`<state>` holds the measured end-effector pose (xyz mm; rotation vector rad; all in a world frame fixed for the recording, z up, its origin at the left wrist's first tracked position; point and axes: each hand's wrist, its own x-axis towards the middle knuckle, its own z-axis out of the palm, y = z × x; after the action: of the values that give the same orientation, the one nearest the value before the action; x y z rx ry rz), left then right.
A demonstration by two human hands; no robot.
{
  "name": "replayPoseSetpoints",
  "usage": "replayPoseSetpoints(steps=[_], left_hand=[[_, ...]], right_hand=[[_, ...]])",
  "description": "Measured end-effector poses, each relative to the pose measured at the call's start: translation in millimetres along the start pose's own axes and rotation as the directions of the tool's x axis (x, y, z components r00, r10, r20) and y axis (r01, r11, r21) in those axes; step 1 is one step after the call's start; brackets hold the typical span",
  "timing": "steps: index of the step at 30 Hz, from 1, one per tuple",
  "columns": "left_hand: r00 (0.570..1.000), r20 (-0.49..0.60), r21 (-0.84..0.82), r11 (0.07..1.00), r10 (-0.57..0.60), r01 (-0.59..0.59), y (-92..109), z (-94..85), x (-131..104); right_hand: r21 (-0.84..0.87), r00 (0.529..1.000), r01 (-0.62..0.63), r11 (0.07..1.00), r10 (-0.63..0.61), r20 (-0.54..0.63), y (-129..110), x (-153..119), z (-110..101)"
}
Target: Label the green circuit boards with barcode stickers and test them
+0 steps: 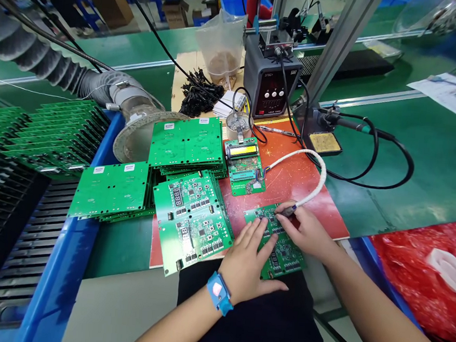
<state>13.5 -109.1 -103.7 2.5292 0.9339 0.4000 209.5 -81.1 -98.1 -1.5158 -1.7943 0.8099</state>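
Note:
My left hand (pixel 245 263) lies with fingers spread on a green circuit board (pixel 284 253) at the front edge of the red mat. Between the thumb and fingers of my right hand (pixel 307 231) is a dark connector (pixel 288 210), held against the upper part of that board. Its tip is hidden by my fingers. A white sleeved cable (pixel 322 172) curves from the connector to a small board with a lit yellow display (pixel 245 151). Left of my hands, a stack of component-side-up circuit boards (pixel 205 216) overhangs the mat's front edge.
More green boards (pixel 186 144) are piled behind, beside a grey duct hood (pixel 136 138). A blue crate (pixel 57 242) with racked boards stands left. At the back are a soldering station (pixel 271 75) and an iron (pixel 344 122) in its holder. Red plastic (pixel 420 262) fills a bin at right.

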Motion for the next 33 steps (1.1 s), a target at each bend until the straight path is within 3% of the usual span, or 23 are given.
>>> replayPoseSetpoints(steps=[15,33], left_hand=[[0.999,-0.027,-0.006,1.000,-0.018,0.018,1,1.1,-1],[0.996,-0.092,0.046,0.999,0.006,-0.002,1,10.2,-2]], right_hand=[[-0.022,1.000,-0.003,1.000,0.003,-0.003,0,2,0],[0.022,0.994,-0.061,0.998,0.059,0.091,-4,9,-9]])
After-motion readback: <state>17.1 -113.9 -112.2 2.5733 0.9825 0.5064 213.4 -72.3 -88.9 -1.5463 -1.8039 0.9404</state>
